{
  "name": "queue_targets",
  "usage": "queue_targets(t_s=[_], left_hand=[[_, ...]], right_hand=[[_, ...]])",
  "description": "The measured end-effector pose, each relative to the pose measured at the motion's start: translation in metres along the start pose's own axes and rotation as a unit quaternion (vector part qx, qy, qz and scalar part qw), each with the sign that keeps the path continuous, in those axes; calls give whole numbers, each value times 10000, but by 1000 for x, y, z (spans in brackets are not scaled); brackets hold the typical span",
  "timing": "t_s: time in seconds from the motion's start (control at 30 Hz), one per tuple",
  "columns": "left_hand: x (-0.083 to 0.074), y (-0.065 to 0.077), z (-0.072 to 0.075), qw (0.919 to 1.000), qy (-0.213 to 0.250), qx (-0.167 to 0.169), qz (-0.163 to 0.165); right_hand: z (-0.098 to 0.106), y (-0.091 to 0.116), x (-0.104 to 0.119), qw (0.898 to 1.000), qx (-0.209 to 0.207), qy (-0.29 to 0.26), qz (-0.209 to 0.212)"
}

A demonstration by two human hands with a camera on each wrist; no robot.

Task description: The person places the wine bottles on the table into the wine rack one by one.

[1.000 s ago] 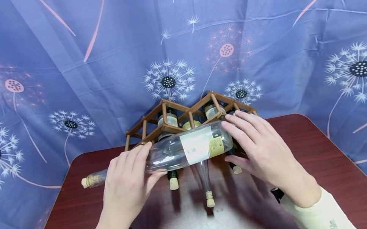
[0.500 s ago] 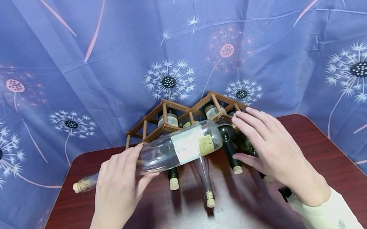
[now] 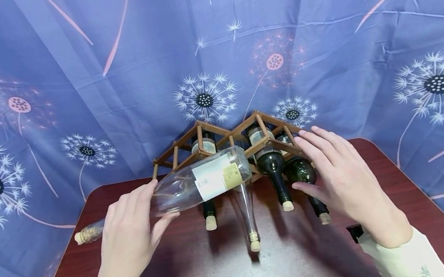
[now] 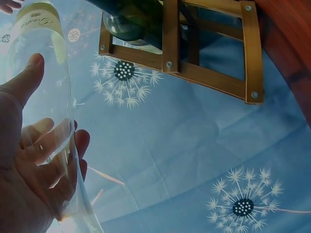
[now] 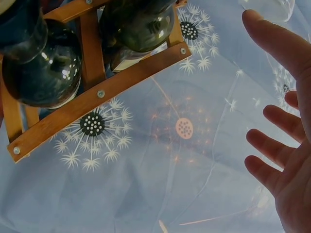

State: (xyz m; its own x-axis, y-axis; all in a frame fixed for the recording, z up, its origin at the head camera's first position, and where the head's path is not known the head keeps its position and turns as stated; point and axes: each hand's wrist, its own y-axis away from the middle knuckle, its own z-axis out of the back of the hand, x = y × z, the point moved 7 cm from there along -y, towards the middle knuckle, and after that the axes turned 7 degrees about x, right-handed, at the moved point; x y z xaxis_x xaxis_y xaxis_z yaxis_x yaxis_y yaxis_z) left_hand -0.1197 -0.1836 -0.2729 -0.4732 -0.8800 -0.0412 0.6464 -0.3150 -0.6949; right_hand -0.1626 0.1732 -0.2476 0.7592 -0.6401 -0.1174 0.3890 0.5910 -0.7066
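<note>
A clear glass wine bottle (image 3: pixel 174 190) with a cork and a white-and-yellow label lies nearly level above the table, its corked neck pointing left. My left hand (image 3: pixel 127 235) grips it around the shoulder and neck; in the left wrist view the thumb and fingers wrap the glass bottle (image 4: pixel 56 92). My right hand (image 3: pixel 347 178) is held apart from the bottle, fingers spread and relaxed, near the rack's right end. In the right wrist view, nothing touches the right hand (image 5: pixel 286 131). Behind the bottle stands a wooden wine rack (image 3: pixel 266 141), partly hidden by it.
Several corked bottles lie in the rack, necks toward me: a dark bottle (image 3: pixel 279 187), a green round-bodied bottle (image 3: pixel 301 170), a clear bottle (image 3: pixel 248 214) and another dark bottle (image 3: pixel 209 211). The red-brown table (image 3: pixel 230 276) backs onto a blue dandelion-print curtain (image 3: pixel 144 51).
The left hand has carried the clear bottle leftward and slightly toward me. My right hand, earlier at the bottle's base, has come away from it to the right.
</note>
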Motion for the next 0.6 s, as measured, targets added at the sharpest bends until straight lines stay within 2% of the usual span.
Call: queue_targets(t_s=[0.17, 0.6], left_hand=[[7, 5, 2, 9999, -53, 60, 124], [24, 19, 5, 9971, -238, 539, 472]], right_hand=[[0, 5, -7, 9999, 24, 57, -85], [2, 19, -20, 9994, 68, 169, -292]])
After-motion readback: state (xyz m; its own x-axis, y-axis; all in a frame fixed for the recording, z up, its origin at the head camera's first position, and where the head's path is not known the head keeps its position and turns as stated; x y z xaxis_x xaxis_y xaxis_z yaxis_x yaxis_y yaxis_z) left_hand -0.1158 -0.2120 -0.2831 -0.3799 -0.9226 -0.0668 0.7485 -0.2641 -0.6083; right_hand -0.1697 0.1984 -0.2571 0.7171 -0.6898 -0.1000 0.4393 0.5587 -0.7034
